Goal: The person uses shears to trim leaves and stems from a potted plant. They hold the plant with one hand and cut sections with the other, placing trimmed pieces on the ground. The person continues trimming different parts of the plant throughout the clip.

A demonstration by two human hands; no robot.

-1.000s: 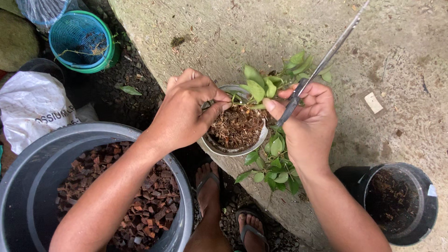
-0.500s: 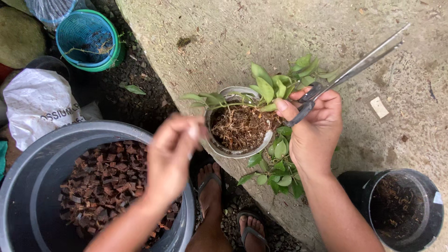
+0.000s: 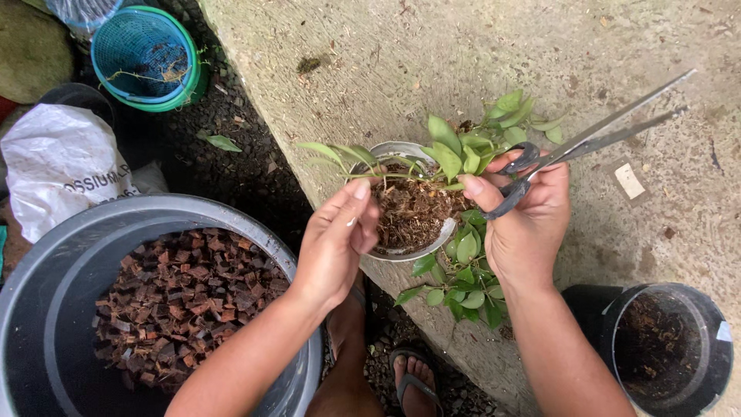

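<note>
Left edge: a white plastic bag point(image 3: 58, 166) lies on the dark ground point(image 3: 231, 177); above it, in the upper left of the frame, sits a blue-green mesh basket point(image 3: 147, 58).
Lower left: a large grey tub point(image 3: 255, 232) holds a layer of brown bark chips point(image 3: 181, 297).
Left hand point(image 3: 336, 243): centre of the frame, fingers drawn together at the near rim of the pot, fingertips pressed to the filling; whether they pinch a chip cannot be told.
Pot point(image 3: 401, 251): a small round pot at centre, resting on the edge of a concrete slab point(image 3: 463, 54); it is filled close to the rim with dark brown, fibrous material.
Plant point(image 3: 455, 154): green leafy stems rise from the pot and trail over its far and near sides; a long stem lies across the rim toward the left.
Right hand point(image 3: 525, 224): right of the pot, thumb on the plant's stems, fingers curled through the handles of scissors point(image 3: 594, 139) whose blades point to the upper right, slightly parted.
Lower right: a black pot point(image 3: 668, 351) with some dark soil inside.
Bottom centre: a sandalled foot point(image 3: 413, 378).
Progress: judging by this view, the plant is seated and the pot largely filled; what looks left is topping up, firming and perhaps trimming.
</note>
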